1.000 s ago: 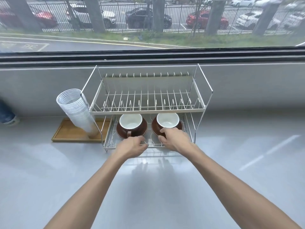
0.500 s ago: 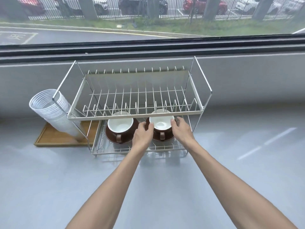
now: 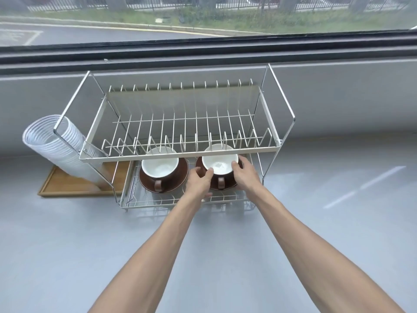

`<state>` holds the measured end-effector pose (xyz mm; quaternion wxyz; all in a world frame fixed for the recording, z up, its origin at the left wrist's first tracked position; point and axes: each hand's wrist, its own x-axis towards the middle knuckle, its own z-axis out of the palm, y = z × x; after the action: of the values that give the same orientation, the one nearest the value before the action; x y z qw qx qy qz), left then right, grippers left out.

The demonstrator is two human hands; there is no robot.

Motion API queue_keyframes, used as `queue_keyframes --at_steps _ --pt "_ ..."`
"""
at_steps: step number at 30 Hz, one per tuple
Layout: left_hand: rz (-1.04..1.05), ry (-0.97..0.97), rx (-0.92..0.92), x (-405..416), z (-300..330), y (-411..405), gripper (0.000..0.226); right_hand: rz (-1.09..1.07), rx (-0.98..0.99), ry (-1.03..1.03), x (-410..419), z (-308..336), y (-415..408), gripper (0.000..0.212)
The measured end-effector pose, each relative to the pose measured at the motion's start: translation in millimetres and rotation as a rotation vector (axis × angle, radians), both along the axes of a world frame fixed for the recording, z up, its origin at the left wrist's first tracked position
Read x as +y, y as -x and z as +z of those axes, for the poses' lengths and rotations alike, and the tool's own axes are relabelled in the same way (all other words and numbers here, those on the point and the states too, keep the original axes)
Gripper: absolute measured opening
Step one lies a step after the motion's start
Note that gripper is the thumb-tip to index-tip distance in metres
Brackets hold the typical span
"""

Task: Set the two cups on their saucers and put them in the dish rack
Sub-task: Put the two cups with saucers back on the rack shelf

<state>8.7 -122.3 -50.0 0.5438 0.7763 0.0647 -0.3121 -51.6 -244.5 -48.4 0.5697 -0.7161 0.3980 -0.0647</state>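
Both cups are sitting on their saucers on the lower shelf of the dish rack (image 3: 180, 152), under the plate tier. The left cup (image 3: 160, 164) w/ its saucer (image 3: 180, 184) is standing alone, handle pointing toward the person, nobody touching it. The left hand (image 3: 198, 182) and right hand (image 3: 246, 175) are cupping the right cup (image 3: 220, 164) from either side, fingers (image 3: 235, 164) curling onto the rim and wall; its saucer (image 3: 199, 162) is mostly hidden under them. Can't tell if they're lifting or just nudging it straight. Judging by looks: glazed ceramic, stiff, fairly heavy, chips easily, smooth and prob slippery; the cup is only resting loose on the saucer, so it may slide if tilted. Safer to be gripping the saucer edge from both sides and keeping it level, or the cup handle, vs. pinching the rim. Low clearance under the top tier, so watch knuckles and rim. A stack of clear plastic cups (image 3: 61, 143) is leaning over a wooden tray (image 3: 67, 188) on the tabletop (image 3: 67, 245), just left of the rack.
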Motion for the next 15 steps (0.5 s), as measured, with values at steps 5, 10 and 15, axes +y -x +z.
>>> queue_keyframes --at_steps 5,10,15 --pt "-0.094 -0.077 0.016 12.3 10.6 2.5 0.059 0.026 0.059 0.098 2.6 3.9 5.3 0.048" --pt "-0.403 -0.234 0.001 55.0 30.2 -5.6 0.052 0.147 0.136 0.497 22.0 14.7 9.0 0.051" --pt "-0.576 -0.385 -0.011 109.8 49.8 -18.4 0.047 0.247 0.046 0.868 60.8 28.5 0.4 0.037"
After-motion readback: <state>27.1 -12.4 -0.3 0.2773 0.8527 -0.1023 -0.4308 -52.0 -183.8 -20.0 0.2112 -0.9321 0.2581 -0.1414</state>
